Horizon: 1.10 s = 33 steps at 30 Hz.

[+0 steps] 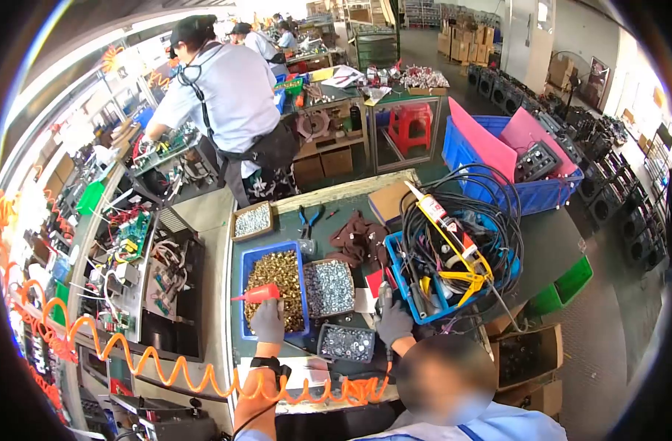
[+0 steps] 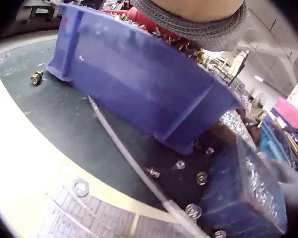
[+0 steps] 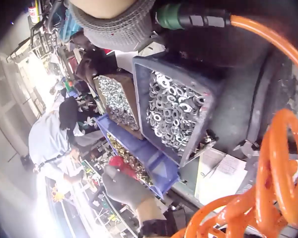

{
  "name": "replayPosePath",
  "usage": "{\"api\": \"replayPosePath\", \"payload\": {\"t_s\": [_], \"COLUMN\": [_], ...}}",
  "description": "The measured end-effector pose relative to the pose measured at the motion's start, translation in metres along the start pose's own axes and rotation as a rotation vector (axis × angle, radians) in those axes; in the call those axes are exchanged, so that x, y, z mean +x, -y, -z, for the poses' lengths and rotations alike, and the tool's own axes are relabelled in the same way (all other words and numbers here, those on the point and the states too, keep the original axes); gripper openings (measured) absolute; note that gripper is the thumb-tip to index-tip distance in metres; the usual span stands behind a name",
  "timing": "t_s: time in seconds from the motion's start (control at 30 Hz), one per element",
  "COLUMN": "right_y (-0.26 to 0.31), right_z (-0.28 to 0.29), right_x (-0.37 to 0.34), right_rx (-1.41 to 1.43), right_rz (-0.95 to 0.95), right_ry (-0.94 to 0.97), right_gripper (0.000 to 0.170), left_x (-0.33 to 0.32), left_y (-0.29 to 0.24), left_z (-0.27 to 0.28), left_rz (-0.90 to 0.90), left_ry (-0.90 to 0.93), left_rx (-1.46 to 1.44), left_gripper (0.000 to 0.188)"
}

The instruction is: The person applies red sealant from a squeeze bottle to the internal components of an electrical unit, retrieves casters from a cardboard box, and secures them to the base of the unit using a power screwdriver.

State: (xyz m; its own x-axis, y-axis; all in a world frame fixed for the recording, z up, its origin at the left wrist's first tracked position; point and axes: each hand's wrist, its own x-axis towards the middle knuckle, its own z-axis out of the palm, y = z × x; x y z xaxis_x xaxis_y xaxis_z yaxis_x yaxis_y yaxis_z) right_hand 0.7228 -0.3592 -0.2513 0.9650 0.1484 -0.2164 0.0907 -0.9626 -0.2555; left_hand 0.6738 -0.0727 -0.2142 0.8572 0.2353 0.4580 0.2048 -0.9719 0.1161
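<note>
The gloved left hand (image 1: 268, 320) grips a red bottle (image 1: 261, 293) with a pointed tip, over a blue bin (image 1: 306, 332) of brass-coloured fittings (image 1: 277, 268). In the right wrist view the same hand (image 3: 124, 188) holds the red bottle (image 3: 122, 167) above the fittings. The gloved right hand (image 1: 394, 322) grips a dark air tool (image 1: 385, 292), joined to the orange coiled hose (image 1: 181, 367). Left of it stands a dark tray (image 1: 346, 344) of washers (image 3: 171, 111), with a carton of small silvery parts (image 1: 330, 288) behind.
A small box of parts (image 1: 252, 221), blue-handled pliers (image 1: 309, 219) and a brown cloth (image 1: 359, 239) lie farther back. At the right, a blue crate (image 1: 417, 312) holds cables and a caulking gun (image 1: 453, 239). Paper (image 1: 299, 373) lies near the front edge. Another person (image 1: 229, 95) stands across the bench.
</note>
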Motion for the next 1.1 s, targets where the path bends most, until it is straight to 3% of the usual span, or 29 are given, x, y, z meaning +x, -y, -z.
{"api": "replayPosePath", "payload": {"t_s": [0.03, 0.1, 0.13, 0.2, 0.23, 0.27, 0.3, 0.33, 0.37, 0.4, 0.47, 0.53, 0.57, 0.6, 0.63, 0.67, 0.73, 0.77, 0.97, 1.0, 1.1], "right_y": [-0.003, -0.008, -0.006, -0.009, -0.009, -0.009, -0.014, -0.023, -0.031, -0.033, -0.013, 0.002, 0.010, 0.011, 0.003, 0.037, 0.089, 0.112, 0.147, 0.144, 0.145], "right_z": [-0.010, -0.013, -0.001, 0.019, 0.032, 0.044, 0.047, 0.050, 0.058, 0.067, 0.112, 0.121, 0.114, 0.105, 0.085, 0.085, 0.085, 0.080, 0.030, 0.019, -0.009], "right_x": [0.006, 0.006, 0.001, -0.012, -0.020, -0.033, -0.041, -0.050, -0.055, -0.063, -0.110, -0.130, -0.135, -0.135, -0.115, -0.131, -0.173, -0.184, -0.210, -0.209, -0.215], "right_rx": [0.010, 0.043, 0.115, 0.181, 0.235, 0.306, 0.382, 0.457, 0.763, 1.066, 1.566, 1.783, 1.833, 1.869, 1.792, 1.675, 1.852, 1.827, 1.664, 1.590, 1.506], "right_rz": [-0.004, 0.006, -0.007, 0.006, -0.021, -0.046, 0.008, 0.066, 0.134, 0.194, 0.167, 0.058, 0.097, 0.112, 0.011, -0.056, 0.055, 0.103, 0.051, 0.120, 0.137], "right_ry": [-0.043, -0.074, -0.071, -0.108, -0.078, -0.111, -0.180, -0.245, -0.165, -0.063, 0.271, 0.562, 0.690, 0.832, 1.117, 1.234, 1.294, 1.431, 1.664, 1.583, 1.575], "right_gripper": [0.090, 0.086, 0.082, 0.076, 0.074, 0.071, 0.065, 0.059, 0.054, 0.050, 0.037, 0.037, 0.039, 0.041, 0.048, 0.048, 0.044, 0.049, 0.053, 0.058, 0.060], "left_x": [-0.002, -0.008, -0.015, -0.031, -0.054, -0.077, -0.104, -0.135, -0.168, -0.181, -0.240, -0.303, -0.338, -0.357, -0.380, -0.398, -0.414, -0.422, -0.489, -0.501, -0.540], "left_y": [0.002, 0.010, 0.016, 0.032, 0.045, 0.052, 0.057, 0.060, 0.057, 0.027, 0.037, 0.034, 0.027, 0.016, 0.010, 0.002, -0.002, 0.003, -0.023, -0.025, -0.037], "left_z": [0.001, 0.006, 0.020, 0.051, 0.059, 0.066, 0.077, 0.092, 0.097, 0.137, 0.156, 0.164, 0.168, 0.178, 0.179, 0.188, 0.202, 0.199, 0.166, 0.154, 0.114], "left_rz": [-0.001, 0.402, 0.404, 1.258, 1.174, 1.329, 1.297, 1.178, 1.296, 1.232, 1.491, 1.390, 1.493, 1.616, 1.505, 1.418, 1.573, 1.608, 1.642, 1.689, 1.748], "left_ry": [-0.009, -0.237, -0.245, -0.059, -0.044, -0.132, -0.103, -0.046, -0.121, -0.283, 0.012, 0.226, 0.228, 0.233, 0.190, 0.175, 0.177, 0.125, 0.156, 0.172, 0.193], "left_rx": [-0.001, -0.377, -0.380, -1.583, -2.061, -2.091, -2.229, -2.287, -2.280, -1.882, -2.403, -2.618, -2.391, -2.170, -2.109, -2.034, -1.977, -1.989, -2.023, -2.016, -2.027], "left_gripper": [0.023, 0.022, 0.022, 0.022, 0.024, 0.026, 0.028, 0.032, 0.033, 0.030, 0.023, 0.016, 0.017, 0.018, 0.019, 0.020, 0.024, 0.024, 0.028, 0.029, 0.030]}}
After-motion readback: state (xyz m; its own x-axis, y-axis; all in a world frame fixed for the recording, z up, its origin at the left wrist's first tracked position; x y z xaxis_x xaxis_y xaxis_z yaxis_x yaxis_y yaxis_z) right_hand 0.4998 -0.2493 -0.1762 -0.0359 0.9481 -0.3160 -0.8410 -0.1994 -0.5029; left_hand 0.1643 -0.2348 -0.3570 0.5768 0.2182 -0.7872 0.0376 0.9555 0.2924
